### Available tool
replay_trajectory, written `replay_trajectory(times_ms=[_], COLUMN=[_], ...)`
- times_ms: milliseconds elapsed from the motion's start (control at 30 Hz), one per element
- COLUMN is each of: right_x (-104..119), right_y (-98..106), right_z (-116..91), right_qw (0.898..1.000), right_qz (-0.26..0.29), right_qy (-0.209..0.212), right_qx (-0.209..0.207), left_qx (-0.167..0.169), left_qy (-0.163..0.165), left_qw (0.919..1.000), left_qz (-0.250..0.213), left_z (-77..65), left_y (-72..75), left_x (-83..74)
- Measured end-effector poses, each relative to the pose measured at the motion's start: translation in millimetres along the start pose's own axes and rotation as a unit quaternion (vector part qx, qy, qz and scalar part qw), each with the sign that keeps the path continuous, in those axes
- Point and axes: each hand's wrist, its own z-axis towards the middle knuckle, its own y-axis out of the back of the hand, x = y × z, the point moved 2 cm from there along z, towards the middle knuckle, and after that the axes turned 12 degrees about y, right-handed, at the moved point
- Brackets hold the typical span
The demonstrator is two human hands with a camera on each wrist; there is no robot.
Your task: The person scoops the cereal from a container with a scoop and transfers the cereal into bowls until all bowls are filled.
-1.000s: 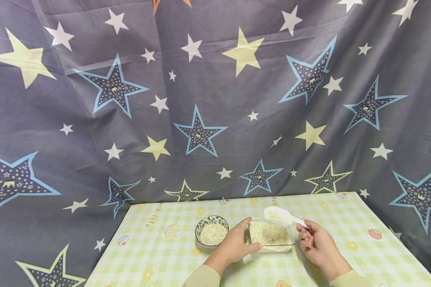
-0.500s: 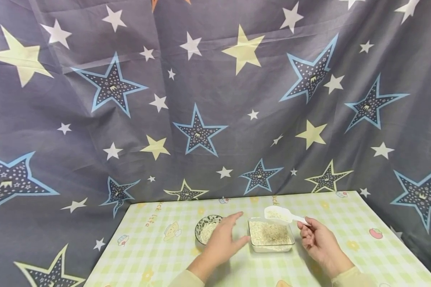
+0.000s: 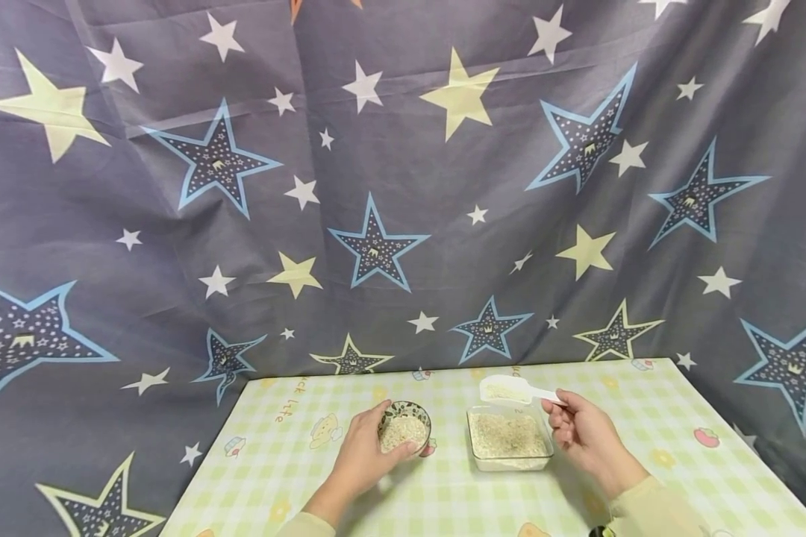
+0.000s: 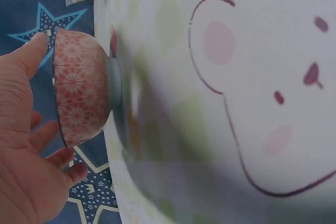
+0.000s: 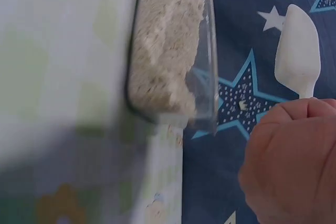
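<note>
A patterned bowl (image 3: 404,432) of pale flakes, like oats, stands on the left. My left hand (image 3: 366,453) grips its rim, thumb on the near side and fingers along the left. In the left wrist view, the bowl's outside (image 4: 81,85) has a red floral pattern, with the left hand (image 4: 23,135) spread at its rim. In my right hand (image 3: 587,432) the handle of a white scoop (image 3: 507,390) is pinched; some flakes lie in the scoop. Below the scoop sits a clear rectangular container (image 3: 510,464) filled with flakes. The right wrist view shows the scoop's back (image 5: 298,51).
A green-and-white checked cloth (image 3: 295,470) with cartoon prints covers the table. Behind the table's far edge hangs a dark curtain (image 3: 403,186) with stars. The container stands to the right of the bowl, with a gap of cloth between them.
My left hand has left the container's side and moved left to the bowl, taking hold of its rim. My right hand has carried the scoop slightly left and up over the container's far edge.
</note>
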Motion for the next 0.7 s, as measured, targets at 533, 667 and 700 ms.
replay_trajectory(times_ms=[533, 667, 700], right_x=[-9, -14, -15], right_y=[-49, -58, -60], right_z=[13, 16, 17], right_qw=[1.000, 0.999, 0.999], right_qz=[-0.017, -0.025, -0.028], right_qy=[0.005, 0.008, 0.008], right_qx=[0.018, 0.025, 0.025], left_qx=[0.021, 0.016, 0.016], left_qy=[0.002, 0.001, 0.002], left_qw=[0.9995, 0.9997, 0.9997], left_qz=[0.023, 0.021, 0.019], left_z=[-1.3, -0.5, -0.4], left_y=[-4.0, -4.0, -4.1], left_x=[10.7, 10.9, 10.9])
